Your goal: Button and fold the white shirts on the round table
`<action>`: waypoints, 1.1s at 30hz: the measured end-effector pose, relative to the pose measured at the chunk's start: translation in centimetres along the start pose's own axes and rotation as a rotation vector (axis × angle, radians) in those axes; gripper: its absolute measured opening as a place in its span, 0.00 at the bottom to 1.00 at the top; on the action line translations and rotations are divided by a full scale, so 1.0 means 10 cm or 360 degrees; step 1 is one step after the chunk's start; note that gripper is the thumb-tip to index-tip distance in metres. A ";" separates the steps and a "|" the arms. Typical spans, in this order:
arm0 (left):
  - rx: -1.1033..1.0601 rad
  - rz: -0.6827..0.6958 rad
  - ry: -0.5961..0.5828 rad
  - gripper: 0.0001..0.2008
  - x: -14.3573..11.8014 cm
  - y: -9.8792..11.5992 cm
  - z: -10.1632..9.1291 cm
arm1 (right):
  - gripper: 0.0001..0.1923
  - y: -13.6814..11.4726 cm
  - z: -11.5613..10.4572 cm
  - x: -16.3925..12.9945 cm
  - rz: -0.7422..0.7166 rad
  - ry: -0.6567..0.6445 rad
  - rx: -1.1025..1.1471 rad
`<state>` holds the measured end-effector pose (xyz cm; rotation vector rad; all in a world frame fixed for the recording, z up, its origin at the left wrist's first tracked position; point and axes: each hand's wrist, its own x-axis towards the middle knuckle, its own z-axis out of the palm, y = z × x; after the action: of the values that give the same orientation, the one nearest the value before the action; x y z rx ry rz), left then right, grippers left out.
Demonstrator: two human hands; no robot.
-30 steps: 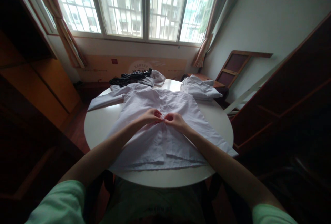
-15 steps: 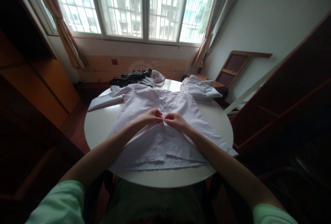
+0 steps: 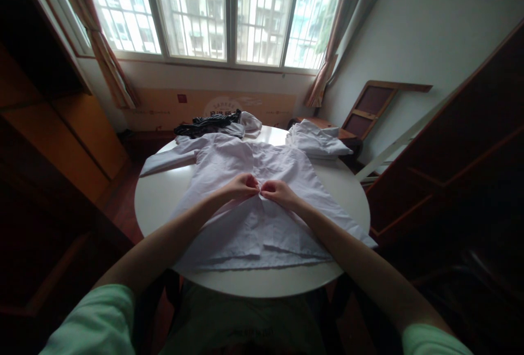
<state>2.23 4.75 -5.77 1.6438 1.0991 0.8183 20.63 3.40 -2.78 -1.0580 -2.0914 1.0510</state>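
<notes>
A white shirt [image 3: 229,235] lies spread on the round white table [image 3: 159,207], its hem toward me and one sleeve stretched out to the left. My left hand [image 3: 245,184] pinches the left front edge of the shirt near the middle. Just beside it, my right hand [image 3: 278,192] pinches the right front edge, so the fingertips almost meet at the front opening. Any button between the fingers is too small to make out.
Folded white clothes [image 3: 317,139] sit at the table's back right. A dark, crumpled heap of clothes [image 3: 213,124] lies at the back left. Behind stands a long cardboard panel [image 3: 155,104] under the window. A wooden chair back [image 3: 366,106] leans at right.
Almost nothing differs. Both hands stay at the same spot on the shirt front, with only a slight shift of the fingers.
</notes>
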 end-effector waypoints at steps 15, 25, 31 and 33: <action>-0.0177 0.0049 -0.0095 0.17 -0.02 0.10 -0.07 | 0.05 0.00 0.01 0.02 -0.0010 -0.0031 -0.0116; 0.0842 0.0654 -0.0094 0.08 -0.18 0.33 -0.07 | 0.07 0.06 0.02 0.06 0.0012 -0.0065 -0.0069; 0.1174 0.0833 -0.0099 0.03 -0.24 0.45 -0.09 | 0.08 0.04 0.00 0.05 0.0050 -0.0097 -0.0002; 0.1220 0.0854 -0.0082 0.04 -0.25 0.45 -0.10 | 0.08 0.04 0.00 0.05 0.0060 -0.0107 0.0011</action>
<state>1.73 2.11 -1.22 2.6642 1.0020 0.7089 20.57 3.96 -3.07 -1.0763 -2.1270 1.1258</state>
